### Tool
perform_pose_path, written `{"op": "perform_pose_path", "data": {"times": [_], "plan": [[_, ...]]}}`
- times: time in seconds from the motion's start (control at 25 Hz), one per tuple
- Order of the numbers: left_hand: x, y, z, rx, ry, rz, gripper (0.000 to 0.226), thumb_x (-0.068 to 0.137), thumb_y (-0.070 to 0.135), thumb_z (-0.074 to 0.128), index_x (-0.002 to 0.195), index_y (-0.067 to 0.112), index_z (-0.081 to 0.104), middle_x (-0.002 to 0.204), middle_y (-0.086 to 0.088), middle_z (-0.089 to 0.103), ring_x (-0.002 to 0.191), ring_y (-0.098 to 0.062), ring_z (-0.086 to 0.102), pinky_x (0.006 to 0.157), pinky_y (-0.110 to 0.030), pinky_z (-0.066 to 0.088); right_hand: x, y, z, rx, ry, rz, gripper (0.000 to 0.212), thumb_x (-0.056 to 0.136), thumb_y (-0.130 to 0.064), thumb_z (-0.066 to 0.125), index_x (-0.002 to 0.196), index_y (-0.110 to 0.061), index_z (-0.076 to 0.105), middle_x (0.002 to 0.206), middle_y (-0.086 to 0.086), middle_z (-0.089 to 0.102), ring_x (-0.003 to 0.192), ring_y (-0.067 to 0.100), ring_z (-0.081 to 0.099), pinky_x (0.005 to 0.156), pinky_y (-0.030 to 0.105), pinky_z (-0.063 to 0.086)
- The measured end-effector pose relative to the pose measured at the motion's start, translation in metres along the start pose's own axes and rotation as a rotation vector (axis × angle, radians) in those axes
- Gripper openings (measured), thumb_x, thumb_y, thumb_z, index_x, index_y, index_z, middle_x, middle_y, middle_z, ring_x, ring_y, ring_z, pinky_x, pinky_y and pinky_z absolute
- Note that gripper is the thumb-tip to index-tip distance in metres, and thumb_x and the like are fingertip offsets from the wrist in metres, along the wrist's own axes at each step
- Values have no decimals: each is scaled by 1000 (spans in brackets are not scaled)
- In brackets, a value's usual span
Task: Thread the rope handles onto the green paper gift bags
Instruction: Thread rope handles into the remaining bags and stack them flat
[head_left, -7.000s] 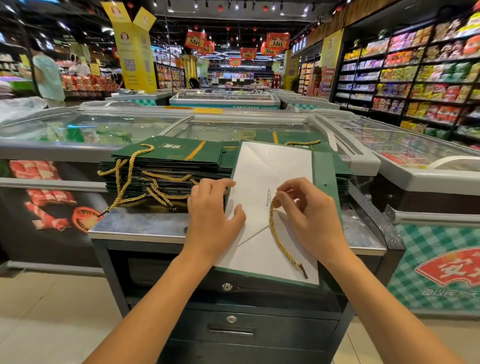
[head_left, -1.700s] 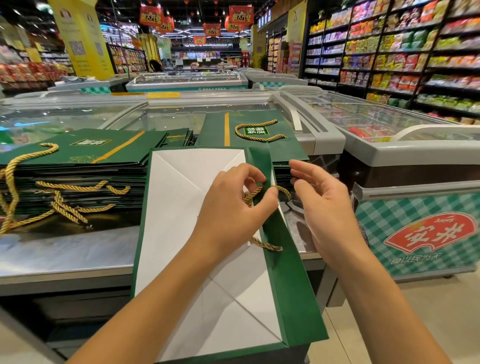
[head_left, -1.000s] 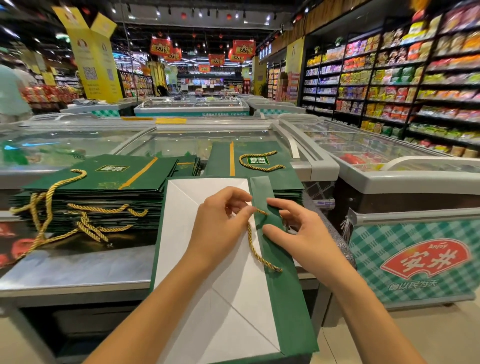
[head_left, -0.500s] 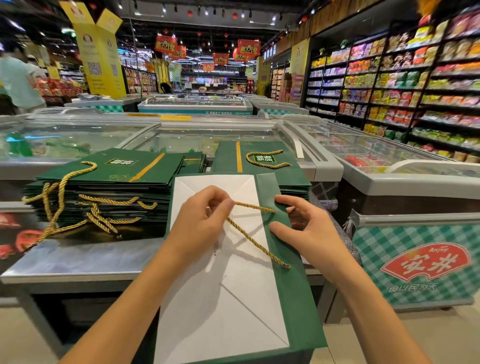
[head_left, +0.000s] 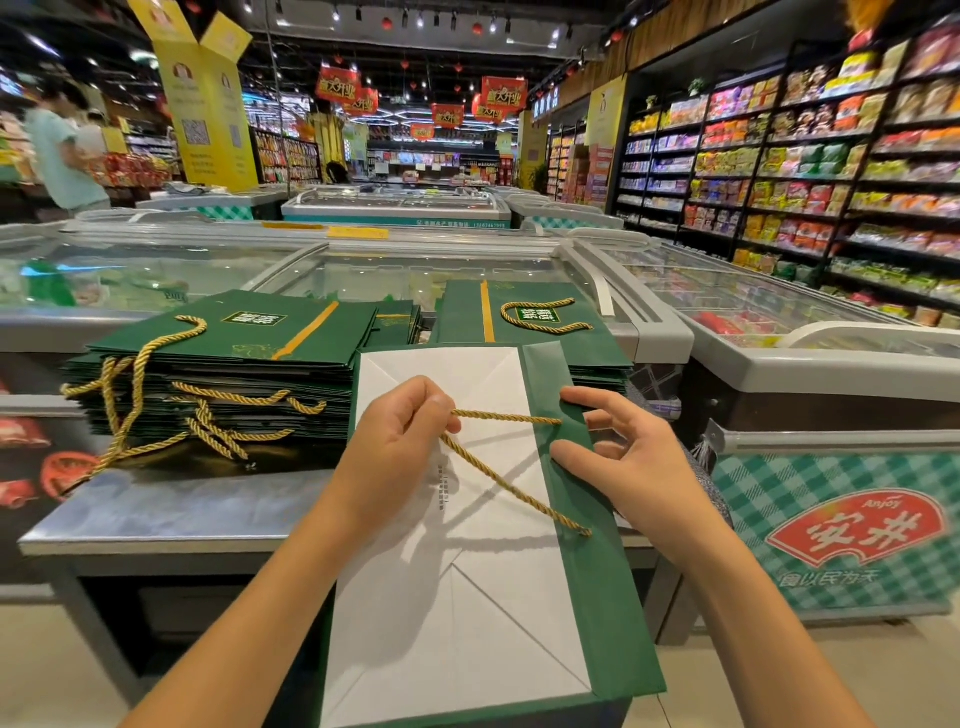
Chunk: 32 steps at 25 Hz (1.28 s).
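A flat green paper gift bag (head_left: 597, 597) lies white side up on a metal table (head_left: 182, 514), beside a stack of finished bags (head_left: 234, 343). The left hand (head_left: 400, 431) pinches the gold rope handle (head_left: 498, 480), now pulled further left than a moment ago, so that both strands run taut from the bag's green folded edge. The right hand (head_left: 634, 457) is spread, thumb and forefinger resting on that edge.

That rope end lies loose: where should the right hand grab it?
Pinch the gold rope just behind its free tip, lying flat on the green flap. Bring the right hand in from the right, fingers across the thin strand.
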<state>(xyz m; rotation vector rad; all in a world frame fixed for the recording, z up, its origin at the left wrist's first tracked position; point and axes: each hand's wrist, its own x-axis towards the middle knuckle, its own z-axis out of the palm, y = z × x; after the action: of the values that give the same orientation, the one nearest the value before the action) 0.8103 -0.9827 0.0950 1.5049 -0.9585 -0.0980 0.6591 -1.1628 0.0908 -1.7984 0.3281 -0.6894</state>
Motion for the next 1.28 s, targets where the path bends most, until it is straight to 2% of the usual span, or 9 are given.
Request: {"op": "perform_pose_path", "data": {"times": [0.12, 0.24, 0.4, 0.56, 0.84, 0.96, 1.04, 1.08, 1.28], "plan": [[-6, 9, 4, 105, 44, 61, 24, 102, 20, 55, 84, 6, 60, 63, 6, 57, 52, -4, 45, 53, -15, 36, 0, 0, -2, 130, 26, 34, 60, 88, -9, 77, 138, -35, 55, 110, 6, 71, 91, 32, 74, 78, 45, 63], [-10, 18, 7, 116, 50, 104, 22, 101, 23, 58, 84, 8, 60, 74, -10, 61, 55, -5, 52, 56, -16, 39, -3, -7, -4, 358, 92, 77, 47, 91, -5, 71, 134, -16, 59, 104, 9, 77, 86, 24, 76, 69, 32, 63], [-8, 34, 5, 176, 80, 151, 20, 93, 35, 56, 83, 19, 60, 76, -2, 63, 71, -23, 57, 67, -35, 47, -11, -29, -6, 492, 172, 40, 28, 91, -5, 67, 119, -8, 70, 100, 12, 78, 77, 18, 75, 62, 25, 60], [-9, 64, 4, 131, 131, 168, 17, 86, 37, 60, 101, 28, 57, 94, 9, 62, 85, -11, 61, 70, -22, 52, -11, -71, -8, 474, 302, -83, 30, 90, -13, 71, 120, -12, 69, 104, 13, 77, 86, 23, 75, 74, 34, 64], [-9, 121, -3, -65, -228, 40, 62, 86, 76, 48, 136, 41, 55, 126, 13, 67, 116, -8, 64, 87, -39, 60, -10, -131, 22, 413, 124, -285, 22, 99, -27, 61, 115, -15, 71, 98, 5, 75, 81, 15, 72, 68, 28, 59], [-15, 140, -12, -297, -301, -168, 51, 94, 55, 53, 120, 13, 66, 111, -13, 73, 96, -17, 74, 84, -34, 61, -6, -117, 47, 219, 10, -377, 18, 99, -20, 63, 113, -18, 75, 107, 1, 76, 101, 18, 71, 87, 31, 57], [-23, 120, -28, -339, -323, -149, 21, 104, 16, 48, 89, 8, 60, 72, -9, 71, 57, 2, 68, 60, -10, 53, -5, -99, 58, 134, -32, -393, 24, 95, -5, 67, 113, -19, 75, 109, -2, 76, 104, 14, 71, 91, 27, 55], [-24, 110, -33, -317, -327, -165, 28, 104, -1, 40, 85, 12, 56, 59, -1, 68, 45, 3, 62, 47, -9, 47, -5, -93, 61, 112, -46, -379, 28, 93, -1, 67, 114, -19, 74, 110, -4, 76, 105, 12, 71, 93, 26, 55], [-19, 87, -42, -350, -14, -361, 38, 92, -7, 45, 113, 15, 68, 93, -8, 78, 70, -20, 72, 59, -27, 60, -5, -67, 51, -169, 66, -376, 30, 90, -12, 74, 116, -25, 71, 111, -14, 71, 109, 0, 64, 97, 19, 50]]}}
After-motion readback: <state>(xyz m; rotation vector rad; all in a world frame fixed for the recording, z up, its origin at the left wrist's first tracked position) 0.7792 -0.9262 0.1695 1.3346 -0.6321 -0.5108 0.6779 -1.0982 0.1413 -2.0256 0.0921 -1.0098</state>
